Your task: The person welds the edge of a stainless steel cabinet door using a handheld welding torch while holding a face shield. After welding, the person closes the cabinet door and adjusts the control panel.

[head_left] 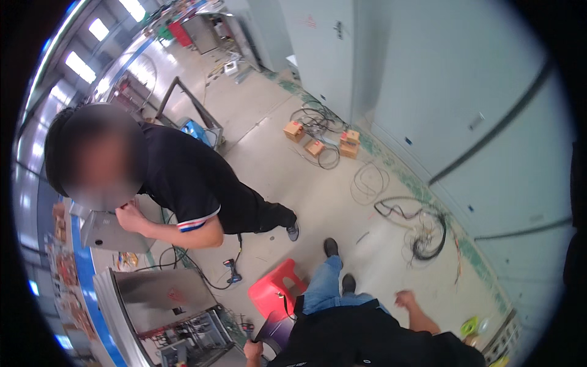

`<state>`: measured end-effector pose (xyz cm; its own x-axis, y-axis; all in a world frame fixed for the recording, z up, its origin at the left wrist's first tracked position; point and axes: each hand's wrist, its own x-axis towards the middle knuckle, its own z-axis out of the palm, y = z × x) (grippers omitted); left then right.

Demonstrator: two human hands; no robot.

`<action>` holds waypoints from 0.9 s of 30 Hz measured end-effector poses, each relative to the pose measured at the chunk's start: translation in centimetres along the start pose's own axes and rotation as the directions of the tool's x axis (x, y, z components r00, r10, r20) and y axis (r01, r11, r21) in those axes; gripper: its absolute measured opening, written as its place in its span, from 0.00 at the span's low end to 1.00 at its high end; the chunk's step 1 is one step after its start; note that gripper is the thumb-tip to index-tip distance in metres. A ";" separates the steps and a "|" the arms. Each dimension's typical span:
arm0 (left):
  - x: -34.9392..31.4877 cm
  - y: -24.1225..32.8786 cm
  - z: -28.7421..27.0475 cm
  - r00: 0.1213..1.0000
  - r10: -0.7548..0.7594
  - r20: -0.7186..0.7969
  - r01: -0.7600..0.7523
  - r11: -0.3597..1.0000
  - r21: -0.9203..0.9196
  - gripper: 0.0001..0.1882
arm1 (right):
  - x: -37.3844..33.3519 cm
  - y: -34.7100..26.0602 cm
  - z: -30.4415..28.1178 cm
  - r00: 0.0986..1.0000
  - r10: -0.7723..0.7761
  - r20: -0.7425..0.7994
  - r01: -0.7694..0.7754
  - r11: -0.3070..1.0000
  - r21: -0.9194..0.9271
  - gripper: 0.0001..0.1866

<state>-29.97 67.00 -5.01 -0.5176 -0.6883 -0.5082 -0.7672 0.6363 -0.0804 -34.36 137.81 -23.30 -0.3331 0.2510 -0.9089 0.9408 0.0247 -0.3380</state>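
My left hand is closed around a dark-and-red hand tool, held upright beside the open cabinet; its exact kind is too small to make out. My right hand hangs over the floor to my right, its fingers curled and nothing visible in them. A red plastic stool stands just ahead of my left hand, with a purple rounded thing between it and me. The open metal cabinet, with wiring and components inside, lies to the left of my left hand.
A co-worker in black leans over a grey metal box at the left. A cordless drill lies on the floor near the stool. Cable coils and small cardboard boxes lie along the tall grey cabinets.
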 end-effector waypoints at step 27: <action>15.2 43.8 -4.8 0.709 -0.095 0.699 0.240 0.964 -0.112 0.20 | 22.4 -82.3 11.6 0.934 -0.295 0.202 0.357 0.780 -0.513 0.20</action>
<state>-73.25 82.78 -12.15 -0.0293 -0.3043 -0.9521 -0.9064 0.4096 -0.1030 -120.00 130.16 -18.66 -0.6011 0.0316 -0.7986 0.6472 0.6054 -0.4632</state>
